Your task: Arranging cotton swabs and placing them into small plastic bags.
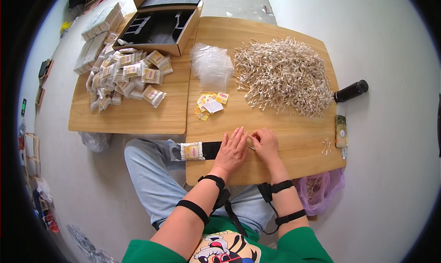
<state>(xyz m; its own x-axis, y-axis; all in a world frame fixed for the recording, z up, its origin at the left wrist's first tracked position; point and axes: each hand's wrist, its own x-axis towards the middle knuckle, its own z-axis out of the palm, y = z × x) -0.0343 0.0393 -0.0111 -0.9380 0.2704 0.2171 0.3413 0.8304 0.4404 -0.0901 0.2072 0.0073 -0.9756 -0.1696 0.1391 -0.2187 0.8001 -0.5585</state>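
My left hand [233,148] lies flat with its fingers stretched out, across the right part of a black strip [212,150] near the table's front edge. Close beside its fingertips, my right hand [266,144] is closed, with thumb and fingers on a small bunch of cotton swabs [250,143]. The lower ends of that bunch are partly hidden between the hands. At the strip's left end lies a clear packet [191,151] holding a row of cotton swabs and a yellow-and-white card. Its loose plastic end [175,151] points left.
A large heap of cotton swabs [285,77] covers the back right. Clear bags [212,65] and small cards [212,105] lie left of it. Filled packets [131,72] and an open box [177,49] occupy the left table. A black bottle [351,91] and a phone [340,130] are at the right edge.
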